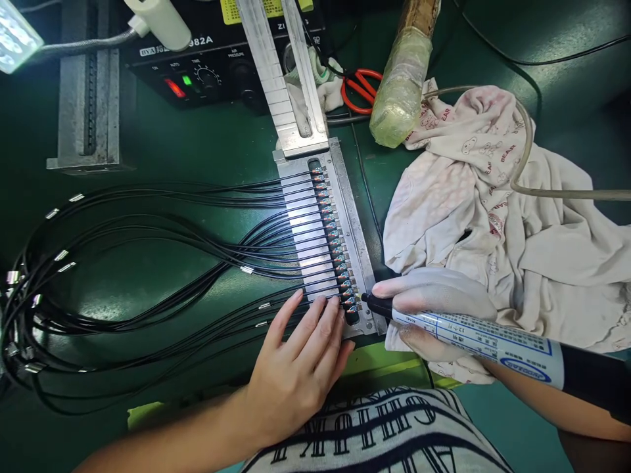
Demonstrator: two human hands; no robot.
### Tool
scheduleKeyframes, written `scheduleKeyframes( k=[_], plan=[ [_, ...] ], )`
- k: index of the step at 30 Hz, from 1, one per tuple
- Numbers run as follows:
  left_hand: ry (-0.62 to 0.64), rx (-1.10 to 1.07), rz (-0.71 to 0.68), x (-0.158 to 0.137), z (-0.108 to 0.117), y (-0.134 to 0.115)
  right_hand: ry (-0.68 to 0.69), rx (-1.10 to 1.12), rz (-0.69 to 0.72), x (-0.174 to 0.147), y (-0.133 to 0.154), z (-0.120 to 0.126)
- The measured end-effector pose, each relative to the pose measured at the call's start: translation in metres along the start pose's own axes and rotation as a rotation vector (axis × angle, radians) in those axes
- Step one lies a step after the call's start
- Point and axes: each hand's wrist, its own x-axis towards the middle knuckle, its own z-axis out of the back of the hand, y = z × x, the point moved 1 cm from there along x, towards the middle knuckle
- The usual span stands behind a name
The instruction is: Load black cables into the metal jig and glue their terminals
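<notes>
My left hand (300,368) is bare and lies with outstretched fingers on the near end of a metal fixture (310,243), its fingertips touching the last black cables. Several black cables (221,246) lie side by side across the fixture, with small connectors (331,230) in a row along its right side. My right hand (438,295) wears a white glove and is closed around a labelled glue syringe (473,348) with black ends. The syringe's black tip is just right of the nearest connectors; whether it touches anything I cannot tell.
Coiled cable ends with silvery tags (34,315) lie at left. A dispenser box (197,72) with lit switches stands behind, near another metal fixture (89,98). Red-handled scissors (362,89), a taped handle (401,98) and a crumpled white cloth (517,249) with a hose (566,194) are at right.
</notes>
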Motion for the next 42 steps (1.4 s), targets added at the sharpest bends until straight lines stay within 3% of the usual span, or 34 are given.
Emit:
scheduleKeyframes(
  k=[4, 35, 42],
  plan=[
    [-0.004, 0.003, -0.002, 0.0000, 0.0007, -0.0003, -0.060, 0.006, -0.023, 0.0004, 0.0009, -0.0022],
    [-0.009, -0.004, -0.010, 0.0017, 0.0004, 0.0017, -0.003, 0.028, 0.026, -0.0001, -0.0041, 0.0011],
    [0.006, -0.005, -0.011, 0.0003, -0.0001, 0.0019, -0.021, -0.028, -0.023, 0.0023, -0.0019, -0.0014]
  ],
)
